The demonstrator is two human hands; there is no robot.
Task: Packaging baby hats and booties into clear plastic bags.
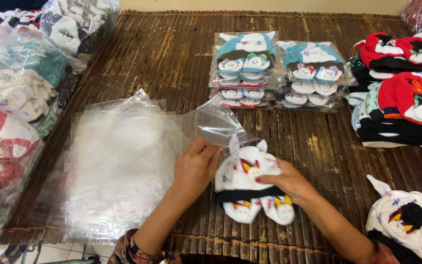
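Note:
My right hand (289, 182) grips a white baby hat-and-bootie set (246, 182) with a black band and little round faces, low in the middle of the view. My left hand (195, 166) pinches the mouth of a clear plastic bag (214, 123) that lies just beyond the set; the set's top touches the bag's opening. Both hands rest over a dark bamboo-slat table (172, 54).
A loose pile of clear bags (118, 156) lies at the left. Two stacks of bagged blue sets (248, 68) (313, 73) stand further back. Unbagged red, black and white sets (406, 98) pile at the right, one white set (411, 225) at the bottom right. Large filled bags (15, 98) line the left edge.

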